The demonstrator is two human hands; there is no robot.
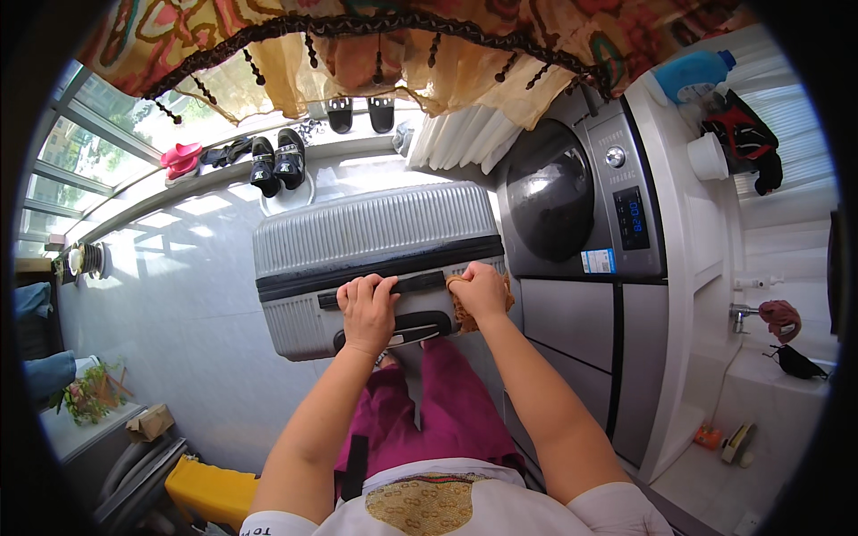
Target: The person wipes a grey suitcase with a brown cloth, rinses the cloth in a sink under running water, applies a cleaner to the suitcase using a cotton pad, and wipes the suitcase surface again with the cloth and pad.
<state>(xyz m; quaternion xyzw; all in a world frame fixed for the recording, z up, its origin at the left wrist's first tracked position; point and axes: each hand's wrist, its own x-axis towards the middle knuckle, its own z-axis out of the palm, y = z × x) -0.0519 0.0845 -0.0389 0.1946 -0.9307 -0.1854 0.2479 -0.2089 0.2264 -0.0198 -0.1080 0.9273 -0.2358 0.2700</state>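
A silver ribbed suitcase (pixel 375 219) stands in front of me, with a black zipper band running across it. My left hand (pixel 366 311) is closed over the black handle strip (pixel 420 283) on the side facing me. Closer to my legs, a second black handle (pixel 424 323) shows on the same side. Bunched in my right hand (pixel 481 290) is a brown-orange cloth (pixel 465 319), touching the suitcase near its right end. Part of the cloth is hidden beneath the hand.
To the right stands a grey washing machine (pixel 639 170) beside a white counter. Beyond the suitcase are black shoes (pixel 290 161), dark slippers (pixel 382 114) and pink footwear (pixel 181 159). A patterned curtain (pixel 500 27) hangs overhead. At lower left are a plant (pixel 87 397) and a yellow item (pixel 210 487).
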